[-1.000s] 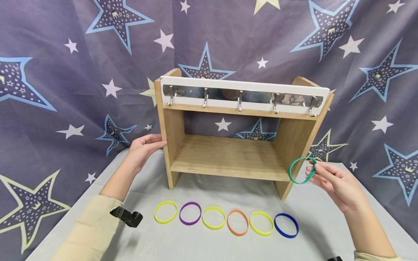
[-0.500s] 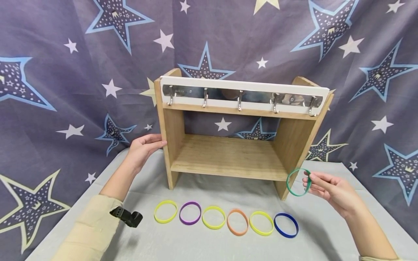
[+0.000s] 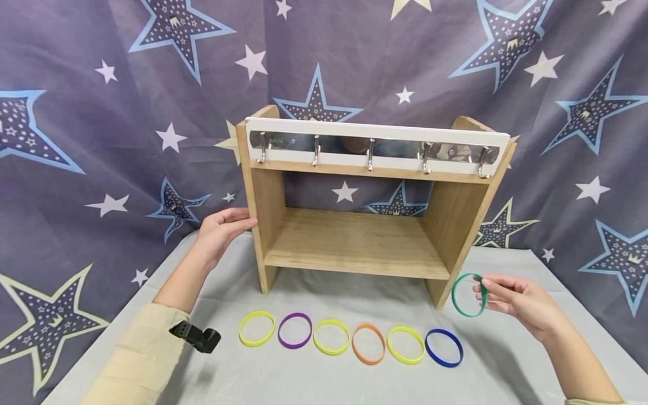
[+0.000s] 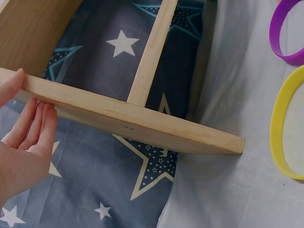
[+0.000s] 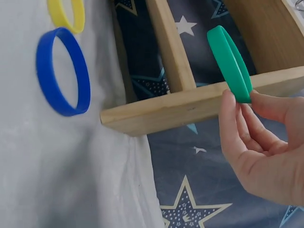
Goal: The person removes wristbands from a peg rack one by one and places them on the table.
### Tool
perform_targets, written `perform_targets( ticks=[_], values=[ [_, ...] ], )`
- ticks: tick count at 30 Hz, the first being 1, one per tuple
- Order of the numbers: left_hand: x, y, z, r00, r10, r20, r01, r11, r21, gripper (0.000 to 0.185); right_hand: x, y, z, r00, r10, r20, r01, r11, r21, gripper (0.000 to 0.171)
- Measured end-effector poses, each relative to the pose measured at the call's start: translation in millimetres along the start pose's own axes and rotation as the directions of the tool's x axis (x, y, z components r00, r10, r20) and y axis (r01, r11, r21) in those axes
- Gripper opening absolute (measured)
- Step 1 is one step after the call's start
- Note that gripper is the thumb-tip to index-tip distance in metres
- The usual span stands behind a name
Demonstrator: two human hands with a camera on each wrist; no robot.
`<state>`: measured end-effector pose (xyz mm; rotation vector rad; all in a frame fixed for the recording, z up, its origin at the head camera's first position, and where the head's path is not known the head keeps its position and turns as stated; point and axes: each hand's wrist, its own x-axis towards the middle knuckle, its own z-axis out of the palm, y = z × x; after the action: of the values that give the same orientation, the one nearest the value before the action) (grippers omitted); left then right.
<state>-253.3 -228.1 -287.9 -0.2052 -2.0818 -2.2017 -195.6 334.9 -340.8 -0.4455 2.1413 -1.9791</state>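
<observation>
Nearest, six silicone wristbands lie in a row on the grey tablecloth (image 3: 314,382), from the yellow wristband (image 3: 257,328) at the left end to the blue wristband (image 3: 444,348) at the right. Just beyond that blue one, the right hand (image 3: 523,304) pinches a green silicone wristband (image 3: 469,295) upright, in the air, beside the right leg of the wooden hook rack (image 3: 369,197). The metal hooks (image 3: 371,154) sit above and left of it (open air between). The left hand (image 3: 221,230) rests, fingers straight, against the rack's left side panel
</observation>
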Motion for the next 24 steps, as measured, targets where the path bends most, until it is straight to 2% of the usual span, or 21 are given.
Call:
perform_targets(
  ticks=[9,16,24],
  values=[
    [0.0,0.2,0.5,1.0,-0.01,-0.003,0.01,1.0,0.016,0.015,-3,11,-11,0.996,0.026,0.082,-0.023,0.999,-0.041,0.038],
    [0.2,-2.0,1.3,1.0,-0.014,-0.003,0.014,1.0,0.019,0.013,-8,16,-18,0.979,0.08,0.187,-0.058,0.991,-0.117,0.042],
    [0.2,0.4,1.0,1.0,-0.002,-0.006,0.002,1.0,0.025,0.013,-12,19,-25,0.963,0.113,0.246,-0.089,0.99,-0.105,0.044]
  ],
)
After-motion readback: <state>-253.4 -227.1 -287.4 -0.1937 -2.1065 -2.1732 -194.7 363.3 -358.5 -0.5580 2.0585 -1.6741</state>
